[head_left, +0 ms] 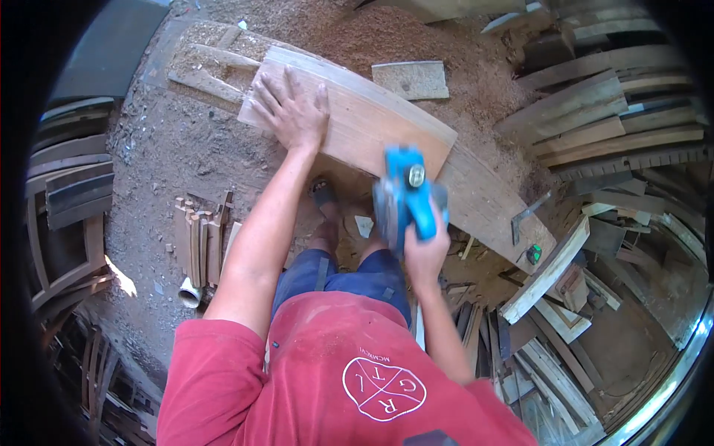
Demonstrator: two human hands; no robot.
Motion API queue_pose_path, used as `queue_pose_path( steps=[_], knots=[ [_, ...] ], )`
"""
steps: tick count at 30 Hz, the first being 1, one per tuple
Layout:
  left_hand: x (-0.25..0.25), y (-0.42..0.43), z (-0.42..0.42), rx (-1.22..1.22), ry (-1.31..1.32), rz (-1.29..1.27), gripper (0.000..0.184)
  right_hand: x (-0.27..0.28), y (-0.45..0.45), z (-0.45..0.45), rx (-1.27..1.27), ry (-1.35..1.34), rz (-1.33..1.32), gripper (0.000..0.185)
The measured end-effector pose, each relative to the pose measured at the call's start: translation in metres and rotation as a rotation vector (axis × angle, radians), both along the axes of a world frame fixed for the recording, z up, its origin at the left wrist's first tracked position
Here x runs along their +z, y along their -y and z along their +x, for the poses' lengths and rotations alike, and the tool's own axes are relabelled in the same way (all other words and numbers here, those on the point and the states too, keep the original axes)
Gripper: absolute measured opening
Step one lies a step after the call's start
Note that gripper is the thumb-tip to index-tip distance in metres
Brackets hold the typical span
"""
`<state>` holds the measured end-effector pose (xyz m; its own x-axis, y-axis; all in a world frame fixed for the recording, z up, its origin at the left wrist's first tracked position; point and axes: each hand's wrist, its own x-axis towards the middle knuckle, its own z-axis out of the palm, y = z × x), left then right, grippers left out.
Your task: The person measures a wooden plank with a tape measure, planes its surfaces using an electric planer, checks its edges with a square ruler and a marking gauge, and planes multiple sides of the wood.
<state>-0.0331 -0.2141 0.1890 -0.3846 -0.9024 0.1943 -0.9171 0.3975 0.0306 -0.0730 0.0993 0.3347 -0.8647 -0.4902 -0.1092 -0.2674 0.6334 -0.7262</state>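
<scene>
My left hand [291,115] lies flat with fingers spread on the left part of a wide wooden board [372,126]. This board rests on a longer plank bench [483,197]. My right hand [427,256] is wrapped round the rear handle of a blue electric planer [405,189], which is a little blurred. The planer is at the near right corner of the board and overlaps it in view; whether its sole touches the wood I cannot tell. My right fingers are partly hidden behind the handle.
On the bench's right end lie a metal square [526,215] and a green-and-black tape measure [533,253]. A short wood offcut [410,79] sits beyond the board, among shavings. Stacked planks [595,111] line the right side. Small wooden sticks [199,245] stand at left.
</scene>
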Motion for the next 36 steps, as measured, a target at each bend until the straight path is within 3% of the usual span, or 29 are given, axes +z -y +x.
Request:
queue_pose_path(
  steps=[3,10,12,13,15,16,18,19,20,22,29,33,36],
  knots=[
    [0.002,0.002,0.0,-0.033,0.017,0.018,0.087,0.01,0.01,0.017,-0.087,0.063,0.041,0.057],
    [0.001,0.005,0.001,-0.05,-0.014,0.0,0.086,-0.003,0.177,-0.098,-0.034,-0.041,-0.05,0.041],
    [0.002,0.008,0.008,-0.1,-0.177,0.005,0.083,-0.007,0.189,-0.108,-0.012,-0.065,-0.05,0.038],
    [0.003,0.022,0.01,-0.104,-0.187,-0.006,0.083,-0.006,0.183,-0.102,0.01,-0.093,-0.054,0.038],
    [0.032,0.047,0.023,-0.13,0.176,0.414,0.077,-0.009,0.141,-0.068,-0.009,0.049,-0.059,0.047],
    [0.029,0.062,0.032,-0.126,0.175,0.413,0.077,-0.009,0.111,-0.044,0.05,-0.06,-0.039,0.054],
    [0.011,0.084,0.052,-0.135,-0.039,0.211,0.072,-0.006,0.051,0.01,0.032,0.017,-0.018,0.063],
    [-0.006,0.089,0.051,-0.164,-0.013,0.037,0.071,0.001,0.032,0.03,0.002,0.08,0.015,0.064],
    [-0.008,0.097,0.049,-0.165,-0.011,0.039,0.071,-0.001,0.027,0.037,-0.03,0.083,-0.01,0.062],
    [-0.008,0.092,0.05,-0.314,-0.04,0.006,0.072,0.009,0.06,0.025,-0.07,0.113,0.049,0.061],
    [-0.016,0.097,0.051,-0.313,-0.138,0.057,0.071,-0.007,0.212,-0.069,-0.022,0.052,-0.028,0.056],
    [-0.018,0.095,0.051,-0.28,-0.1,0.015,0.071,-0.006,0.194,-0.065,0.02,0.126,0.024,0.056],
    [-0.021,0.095,0.048,-0.24,-0.082,0.026,0.071,-0.004,0.121,-0.009,0.02,0.066,0.016,0.061]
  ],
)
